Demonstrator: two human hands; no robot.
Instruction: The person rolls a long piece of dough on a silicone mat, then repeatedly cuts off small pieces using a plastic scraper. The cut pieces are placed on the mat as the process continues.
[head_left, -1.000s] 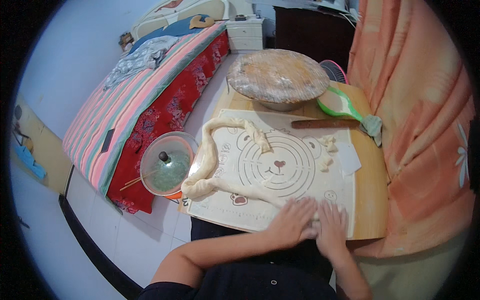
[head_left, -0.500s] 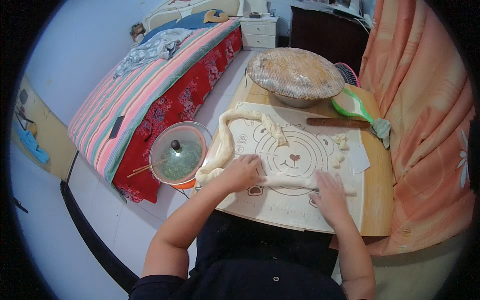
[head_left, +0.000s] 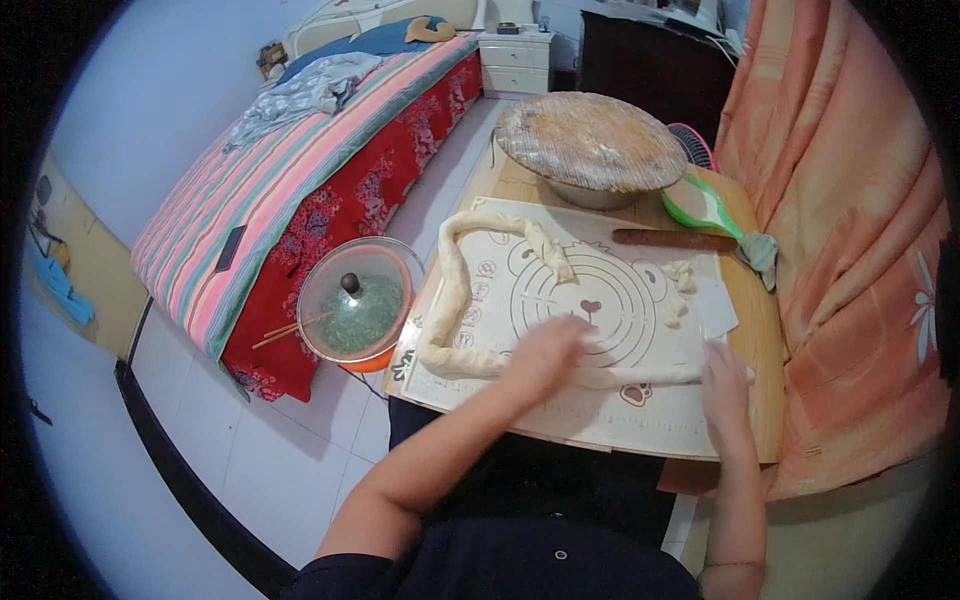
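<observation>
Dough (head_left: 453,292) sits on mat (head_left: 580,427), 1 rope bent in a U opening right; near run's long axis goes left-right, close to the near edge; far end points right and nearward; room inside the bend; left hand (head_left: 550,357) over near run, fingers blurred, spread and grip can't tell; right hand (head_left: 726,385) at right end, fingers together, grip can't tell.
</observation>
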